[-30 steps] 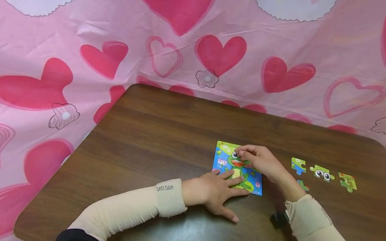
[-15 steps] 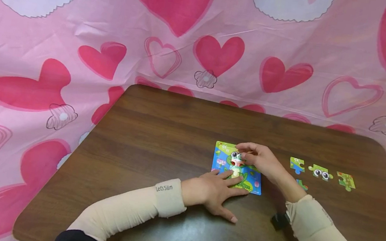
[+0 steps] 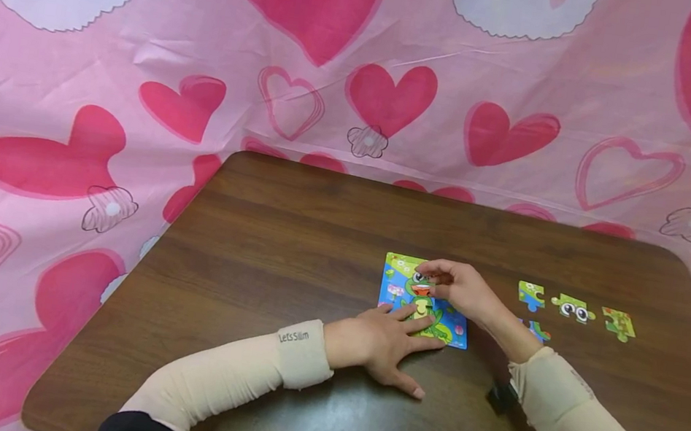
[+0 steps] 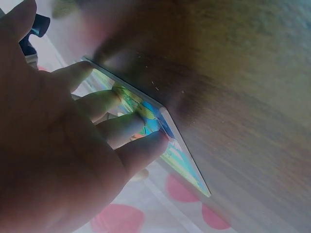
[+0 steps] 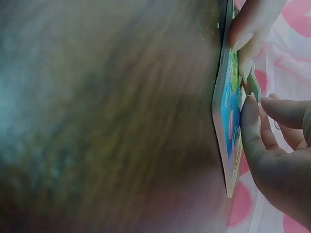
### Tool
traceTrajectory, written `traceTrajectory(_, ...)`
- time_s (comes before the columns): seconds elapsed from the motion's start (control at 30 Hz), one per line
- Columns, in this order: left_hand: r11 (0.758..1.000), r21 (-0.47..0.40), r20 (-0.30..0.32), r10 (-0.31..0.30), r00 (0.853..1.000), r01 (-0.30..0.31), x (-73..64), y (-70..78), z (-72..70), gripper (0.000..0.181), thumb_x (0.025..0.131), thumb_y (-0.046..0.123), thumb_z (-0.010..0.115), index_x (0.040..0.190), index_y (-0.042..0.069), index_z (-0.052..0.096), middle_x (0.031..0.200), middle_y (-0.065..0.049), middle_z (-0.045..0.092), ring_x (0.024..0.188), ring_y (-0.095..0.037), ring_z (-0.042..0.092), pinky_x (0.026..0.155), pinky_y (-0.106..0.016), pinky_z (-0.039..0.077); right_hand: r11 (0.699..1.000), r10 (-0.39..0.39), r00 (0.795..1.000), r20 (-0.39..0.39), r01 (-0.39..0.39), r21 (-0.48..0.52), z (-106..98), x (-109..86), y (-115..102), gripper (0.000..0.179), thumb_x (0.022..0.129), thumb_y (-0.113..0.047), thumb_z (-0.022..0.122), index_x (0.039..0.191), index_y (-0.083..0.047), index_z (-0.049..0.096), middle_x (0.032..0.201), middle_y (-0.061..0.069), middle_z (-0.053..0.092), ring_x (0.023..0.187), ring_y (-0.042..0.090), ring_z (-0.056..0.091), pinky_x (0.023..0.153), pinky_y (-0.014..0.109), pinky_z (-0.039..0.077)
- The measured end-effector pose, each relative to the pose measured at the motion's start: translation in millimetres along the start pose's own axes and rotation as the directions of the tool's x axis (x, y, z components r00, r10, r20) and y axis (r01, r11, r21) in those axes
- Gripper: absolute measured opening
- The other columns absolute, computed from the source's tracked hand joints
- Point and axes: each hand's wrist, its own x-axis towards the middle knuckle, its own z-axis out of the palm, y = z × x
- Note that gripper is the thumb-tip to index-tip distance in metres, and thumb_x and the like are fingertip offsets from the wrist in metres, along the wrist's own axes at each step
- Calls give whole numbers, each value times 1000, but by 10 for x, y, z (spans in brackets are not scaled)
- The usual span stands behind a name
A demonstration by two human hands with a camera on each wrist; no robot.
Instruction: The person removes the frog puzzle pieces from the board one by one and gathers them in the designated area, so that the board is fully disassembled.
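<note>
Head view: on the wood-grained desk [image 3: 315, 241], the flat, square frog puzzle [image 3: 401, 282] lies beneath the left hand [image 3: 390, 343], its fingers spread across the puzzle's glossy lower part, while the right hand [image 3: 460, 287] pinches a thin green piece [image 5: 255, 85] over it. Right of the puzzle are four knobbed loose pieces [image 3: 574, 309].
</note>
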Motion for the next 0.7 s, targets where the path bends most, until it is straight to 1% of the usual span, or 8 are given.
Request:
traceTrajectory(0.1,1000,-2,-1,0,1000,0,-1,-1,0,83,87,84,45,158,54,14,171,16,6,160,-16,4,126,-47,24,1000,1,1000,-17,0,9,13,3,-7,35,97,0,61,132,0,63,132,22,66,114,33,63,93,35,54)
traceTrajectory(0.2,1000,-5,-3,1,1000,-1,0,-2,2,82,87,83,45,158,54,14,171,16,6,160,-16,4,126,-47,24,999,7,999,-42,-6,33,20,6,-9,33,98,1,59,130,2,64,127,24,67,109,32,66,85,26,56)
traceTrajectory(0.3,1000,-4,-5,1,1000,-1,3,-1,5,83,87,84,45,158,54,14,171,16,6,160,-16,4,126,-47,24,999,18,997,-68,-15,41,18,5,-3,31,98,2,57,129,3,64,124,25,68,104,30,66,80,22,56)
traceTrajectory(0.47,1000,3,-5,-1,1000,1,3,1,4,83,87,84,45,158,54,13,171,16,6,160,-17,5,126,-47,24,996,46,994,-99,-38,83,-51,-4,5,33,99,3,54,131,4,62,126,26,64,103,25,65,81,24,57)
traceTrajectory(0.6,1000,0,-1,-2,1000,2,0,-1,-2,83,87,84,45,158,54,13,171,16,6,160,-18,6,126,-47,24,990,61,990,-129,-43,132,-167,-38,7,33,102,-3,54,134,3,59,133,25,61,100,15,66,83,24,57)
traceTrajectory(0.7,1000,-2,-2,0,1000,0,0,-4,-4,83,87,84,46,158,54,14,172,16,6,160,-18,6,126,-47,24,984,55,985,-166,-25,178,-259,-88,22,35,103,-6,56,136,4,56,134,22,61,98,7,68,84,23,58)
